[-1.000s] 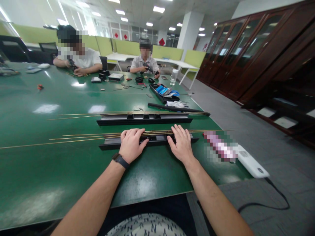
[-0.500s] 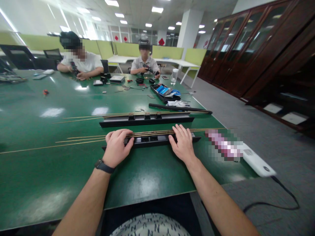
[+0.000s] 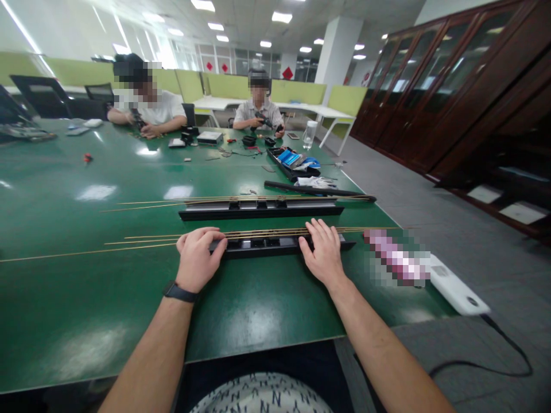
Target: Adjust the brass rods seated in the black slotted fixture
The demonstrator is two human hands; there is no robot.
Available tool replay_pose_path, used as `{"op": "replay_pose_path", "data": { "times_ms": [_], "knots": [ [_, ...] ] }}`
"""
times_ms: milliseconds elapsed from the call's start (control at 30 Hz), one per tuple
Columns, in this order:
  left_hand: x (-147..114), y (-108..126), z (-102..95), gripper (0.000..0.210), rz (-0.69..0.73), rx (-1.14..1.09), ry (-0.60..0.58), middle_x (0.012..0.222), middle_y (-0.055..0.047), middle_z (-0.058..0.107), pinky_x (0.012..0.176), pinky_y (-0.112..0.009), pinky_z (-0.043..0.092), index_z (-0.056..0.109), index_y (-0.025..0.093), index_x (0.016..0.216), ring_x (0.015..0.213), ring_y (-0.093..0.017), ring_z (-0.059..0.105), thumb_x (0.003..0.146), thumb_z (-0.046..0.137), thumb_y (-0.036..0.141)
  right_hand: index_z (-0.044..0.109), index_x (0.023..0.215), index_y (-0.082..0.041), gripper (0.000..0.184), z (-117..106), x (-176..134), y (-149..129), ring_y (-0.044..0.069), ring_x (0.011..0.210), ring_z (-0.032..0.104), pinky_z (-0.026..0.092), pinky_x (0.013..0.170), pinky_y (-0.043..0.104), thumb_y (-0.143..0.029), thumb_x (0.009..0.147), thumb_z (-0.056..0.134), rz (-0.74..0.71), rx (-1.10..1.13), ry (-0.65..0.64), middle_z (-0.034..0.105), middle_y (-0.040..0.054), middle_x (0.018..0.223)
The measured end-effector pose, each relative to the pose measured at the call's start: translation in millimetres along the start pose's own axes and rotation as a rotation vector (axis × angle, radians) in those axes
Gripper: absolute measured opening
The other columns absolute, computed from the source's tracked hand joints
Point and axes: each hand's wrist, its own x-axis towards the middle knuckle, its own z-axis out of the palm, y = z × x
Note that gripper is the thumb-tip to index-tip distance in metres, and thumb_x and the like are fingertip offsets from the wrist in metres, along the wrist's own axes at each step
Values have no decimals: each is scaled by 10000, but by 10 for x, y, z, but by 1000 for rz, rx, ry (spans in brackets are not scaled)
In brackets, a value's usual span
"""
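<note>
In the head view, a long black channel-shaped bar [image 3: 282, 250] with a grey inside lies across the table before me. Several thin brass-coloured rods [image 3: 258, 233] run lengthwise along it and stick out past both ends. Curled round the left end of bar and rods is my left hand [image 3: 200, 258], its fingertips partly hidden behind. My right hand [image 3: 322, 250] lies over the right part with its fingers stretched across the rods and the thumb on the near side. Just beyond lies a second black bar [image 3: 262, 214], also with thin rods along it.
A black tube [image 3: 318, 191], white gloves [image 3: 316, 182] and a black tray [image 3: 279, 166] of blue items lie farther back. To the right, a white device [image 3: 458, 287] with a cable overhangs the green table's edge [image 3: 398, 327]. Two people sit across the table, handling dark tools.
My left hand has slid left toward the end of the near bar. My right hand stays on the bar. The whole view has shifted slightly.
</note>
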Motion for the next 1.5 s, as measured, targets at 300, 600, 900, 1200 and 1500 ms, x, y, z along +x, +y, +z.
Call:
{"op": "replay_pose_path", "data": {
  "times_ms": [300,600,900,1200,1500],
  "knots": [
    [-15,-19,-24,201,20,58,-9,1202,-61,726,1028,-490,291,724,290,984,1167,-283,611,986,533,354,594,1429,-170,479,-8,7,-15,296,1464,439,226,1237,541,-424,1045,462,-2,-5,-3,578,141,1502],
    [-26,-60,-65,166,-21,80,2,1198,-67,718,1007,-501,308,699,269,959,1159,-302,597,955,551,345,593,1428,-174,480,8,-3,-8,291,1476,420,215,1245,541,-428,1041,469,4,-11,-5,576,137,1504],
    [-20,-19,-46,175,13,44,-14,1173,-54,732,1022,-505,308,714,285,977,1146,-288,610,969,556,360,595,1426,-167,480,-6,3,-34,300,1475,422,212,1247,546,-426,1041,475,4,-18,-4,576,144,1502],
    [-20,-115,-95,153,-42,91,16,1202,-66,711,1002,-513,324,715,272,942,1170,-317,597,936,581,346,593,1428,-169,481,3,-2,-23,299,1485,408,212,1245,551,-425,1038,476,7,-19,-9,565,146,1513],
    [-23,-104,-52,176,-7,91,2,1182,-51,720,1014,-488,320,729,279,966,1142,-289,602,964,570,354,609,1405,-155,472,9,-2,-30,300,1475,419,201,1250,533,-424,1038,484,3,-37,6,578,143,1501]
  ]
}}
